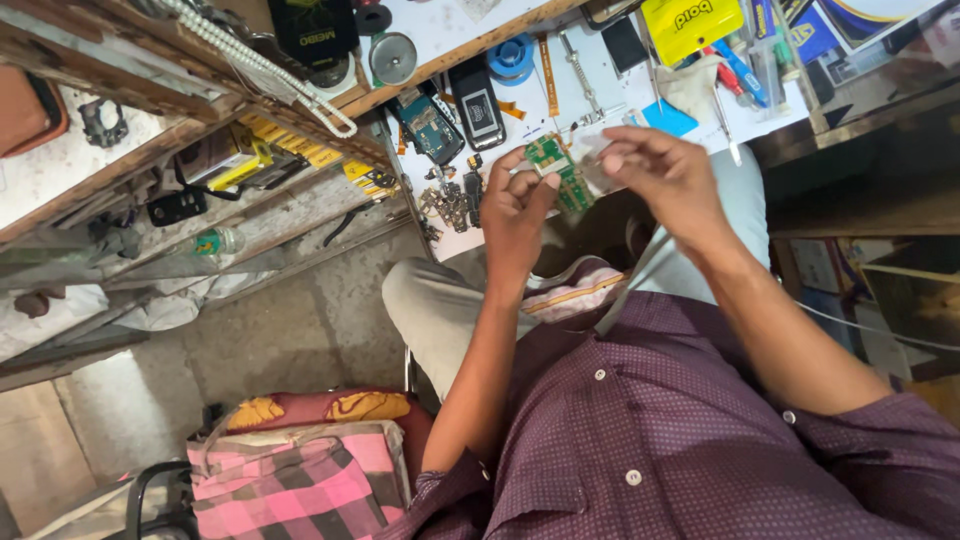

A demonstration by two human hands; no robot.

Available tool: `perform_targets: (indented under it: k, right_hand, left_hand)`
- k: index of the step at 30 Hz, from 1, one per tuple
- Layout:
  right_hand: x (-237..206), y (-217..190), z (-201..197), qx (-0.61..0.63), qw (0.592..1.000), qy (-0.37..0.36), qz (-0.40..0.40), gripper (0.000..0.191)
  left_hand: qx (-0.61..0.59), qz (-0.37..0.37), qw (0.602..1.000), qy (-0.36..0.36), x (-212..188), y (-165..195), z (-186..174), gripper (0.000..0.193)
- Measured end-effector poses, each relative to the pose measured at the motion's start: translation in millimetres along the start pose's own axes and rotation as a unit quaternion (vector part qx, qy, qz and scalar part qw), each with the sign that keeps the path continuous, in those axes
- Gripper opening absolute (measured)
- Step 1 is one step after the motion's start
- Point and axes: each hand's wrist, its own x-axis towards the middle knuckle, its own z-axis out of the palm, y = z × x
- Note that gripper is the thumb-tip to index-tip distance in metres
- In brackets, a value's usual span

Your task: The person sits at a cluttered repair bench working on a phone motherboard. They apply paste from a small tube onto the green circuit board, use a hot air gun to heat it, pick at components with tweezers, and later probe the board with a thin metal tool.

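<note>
Item: green circuit board (556, 170), flat, narrow and long, with small metallic pads on its face; its lower part looks darker. Held in the air just above the near edge of the table (440, 30), between the two hands.

Left hand (517, 205): fingers curled closed on the board's near side, thumb pressed to it. Right hand (665, 172): fingertips bunched together at the board's far end; whether they pinch the board itself or something small against it cannot be told.

Table: white top, stained, wooden edge. On it: black handset (478, 106), an opened phone (432, 126) showing its bluish inner board, blue tape roll (513, 56), round metal disc (392, 58), yellow packet (691, 24), screwdrivers (742, 72) with coloured handles, and small dark loose parts (452, 198).

Surroundings: rough wooden shelf (170, 150) on the left side of the view, carrying yellow boxes and clutter; grey concrete floor (290, 330); pink checked cloth bag (300, 480) below. The person wears a maroon dotted shirt (650, 430), buttoned.
</note>
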Motion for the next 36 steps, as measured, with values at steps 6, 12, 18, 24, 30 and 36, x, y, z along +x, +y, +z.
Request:
perform_targets:
  k: [6,12,18,24,30,36]
  right_hand:
    - [-6.5,14.7,19.1,0.093,0.992,-0.058,0.059,0.033]
    - [-18.4,15.6,4.0,0.015,0.995,-0.042,0.09,0.028]
    - [-30.0,20.0,-22.6,-0.023,0.995,0.001,0.096,0.026]
    - [-36.3,27.9,-34.4,-0.026,0.995,0.02,0.094,0.025]
    - [-39.9,31.5,-31.1,-0.024,0.994,0.014,0.106,0.026]
    - [-40.3,33.6,-23.9,-0.016,0.993,-0.002,0.117,0.026]
  left_hand:
    - [0.046,0.021,0.999,-0.007,-9.6,4.9,4.0,0.046]
    - [0.084,0.025,0.995,0.041,-5.0,23.4,-22.3,0.053]
    - [0.168,-0.042,0.984,0.038,5.7,40.6,-35.0,0.05]
    - [0.28,-0.071,0.957,-0.004,10.9,29.2,-9.8,0.046]
    - [0.315,-0.064,0.946,0.03,10.1,25.9,-4.6,0.041]
    - [0.435,0.063,0.896,0.056,5.7,28.8,-0.1,0.041]
